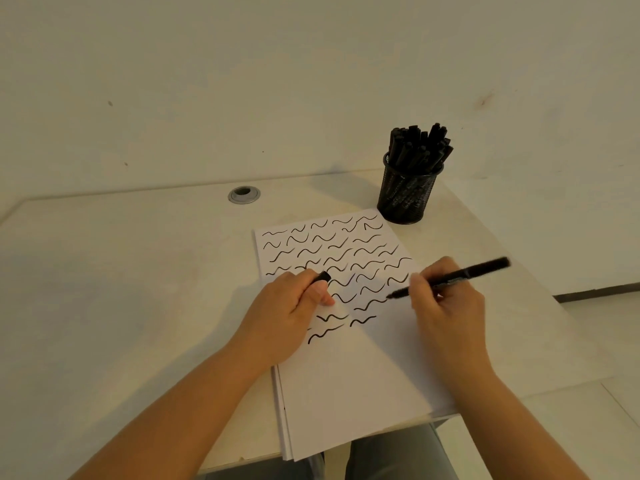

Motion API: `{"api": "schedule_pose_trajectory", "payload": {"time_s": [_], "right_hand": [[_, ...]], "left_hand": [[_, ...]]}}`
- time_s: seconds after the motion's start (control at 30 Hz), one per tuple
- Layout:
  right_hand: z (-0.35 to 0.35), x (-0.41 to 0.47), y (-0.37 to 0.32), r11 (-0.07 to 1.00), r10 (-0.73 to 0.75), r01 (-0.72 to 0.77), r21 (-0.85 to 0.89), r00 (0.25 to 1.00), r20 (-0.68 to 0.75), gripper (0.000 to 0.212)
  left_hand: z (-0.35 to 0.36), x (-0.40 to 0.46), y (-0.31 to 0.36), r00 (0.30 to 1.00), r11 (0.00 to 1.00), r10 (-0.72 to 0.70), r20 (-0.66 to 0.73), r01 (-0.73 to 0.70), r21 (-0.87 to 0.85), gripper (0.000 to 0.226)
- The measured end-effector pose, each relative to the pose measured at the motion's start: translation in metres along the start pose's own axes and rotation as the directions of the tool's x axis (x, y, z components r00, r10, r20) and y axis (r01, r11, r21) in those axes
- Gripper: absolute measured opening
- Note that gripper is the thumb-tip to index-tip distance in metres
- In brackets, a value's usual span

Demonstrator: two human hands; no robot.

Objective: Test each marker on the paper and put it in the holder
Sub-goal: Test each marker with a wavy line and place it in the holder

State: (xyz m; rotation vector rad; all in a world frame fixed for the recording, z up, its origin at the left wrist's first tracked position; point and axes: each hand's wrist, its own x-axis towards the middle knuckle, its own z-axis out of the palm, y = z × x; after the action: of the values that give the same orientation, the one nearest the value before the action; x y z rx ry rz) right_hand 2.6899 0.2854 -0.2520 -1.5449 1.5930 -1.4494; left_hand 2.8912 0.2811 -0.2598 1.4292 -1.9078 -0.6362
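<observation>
The right hand (446, 299) pinched the marker (450, 277), nib apparently on the paper (363, 375) for testing; left-hand (287, 306) fingers curled round its cap (322, 277), kept ready

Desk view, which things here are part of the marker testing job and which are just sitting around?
In the job: marker in the right hand; cap in the left hand; paper with squiggles; mesh holder full of markers.
Just there: desk; metal cable grommet; wall.

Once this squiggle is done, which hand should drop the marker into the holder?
Probably the right hand: it already grips the marker, and the holder stands on its side. The left hand holds the cap.
</observation>
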Motion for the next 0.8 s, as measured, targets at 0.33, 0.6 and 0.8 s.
{"api": "schedule_pose_trajectory", "payload": {"time_s": [0.33,0.6,0.8], "right_hand": [[0.010,0.029,-0.027,0.773,0.213,-0.292,0.563,0.956,0.203,0.021],[0.032,0.027,-0.013,0.551,0.263,-0.444,0.706,0.896,0.358,0.033],[0.031,0.025,-0.013,0.655,0.213,-0.419,0.629,0.901,0.378,0.041]], "left_hand": [[-0.003,-0.001,-0.001,0.997,0.998,0.060,-0.046,-0.060,0.003,0.027],[-0.005,0.000,-0.004,0.997,0.998,0.050,-0.062,-0.049,0.029,0.027],[-0.006,0.001,-0.002,0.998,0.998,0.054,-0.029,-0.053,0.041,0.028]]}}
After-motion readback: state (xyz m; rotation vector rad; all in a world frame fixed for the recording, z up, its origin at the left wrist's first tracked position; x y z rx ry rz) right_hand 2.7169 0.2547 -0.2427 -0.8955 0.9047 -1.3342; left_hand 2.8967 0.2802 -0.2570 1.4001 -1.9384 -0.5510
